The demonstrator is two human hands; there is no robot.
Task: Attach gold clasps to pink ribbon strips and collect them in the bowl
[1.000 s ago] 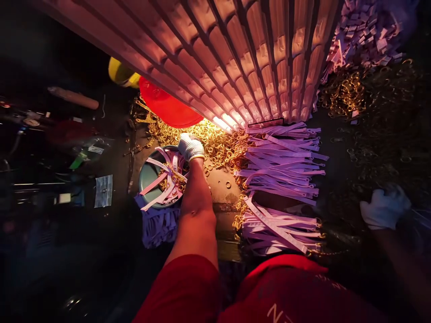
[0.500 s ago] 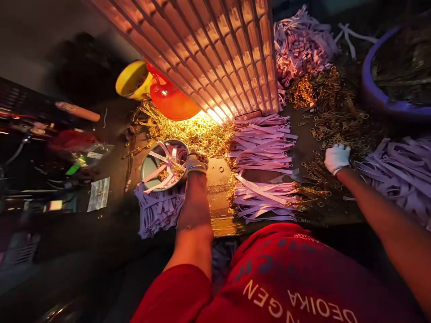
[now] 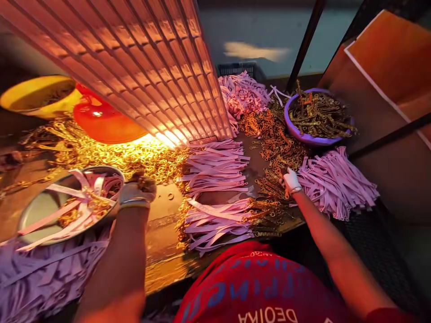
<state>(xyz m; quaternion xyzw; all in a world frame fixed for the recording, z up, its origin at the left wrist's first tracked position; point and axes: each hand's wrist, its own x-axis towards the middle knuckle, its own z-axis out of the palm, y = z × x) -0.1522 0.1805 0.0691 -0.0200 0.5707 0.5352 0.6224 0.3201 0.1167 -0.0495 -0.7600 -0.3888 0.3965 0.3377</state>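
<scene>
My left hand (image 3: 138,192), in a light glove with darker fingertips, is beside the rim of a metal bowl (image 3: 32,217). Its fingers are curled closed; what they hold, if anything, is hidden. Pink straps (image 3: 81,197) and gold metal bits lie in that bowl. My right hand (image 3: 292,180), in a white glove with bare fingertips, reaches into dark gold clasps (image 3: 274,181), its fingers apart. Between both hands are two bundles of pink straps: a farther one (image 3: 215,163) and a nearer one (image 3: 215,220), with gold chain pieces (image 3: 266,208) at the nearer bundle's right end.
A ribbed panel (image 3: 161,72) slants over the table beside a glowing red lamp shade (image 3: 104,123). Bright gold hardware (image 3: 117,154) is heaped under it. A yellow bowl (image 3: 37,105) stands far left. A purple basin (image 3: 292,119) of gold chains and more straps (image 3: 336,184) lie right.
The view has swung right, bringing the purple basin fully into sight. My right hand has shifted within the clasps and its fingers now point leftward. My left hand stays beside the bowl.
</scene>
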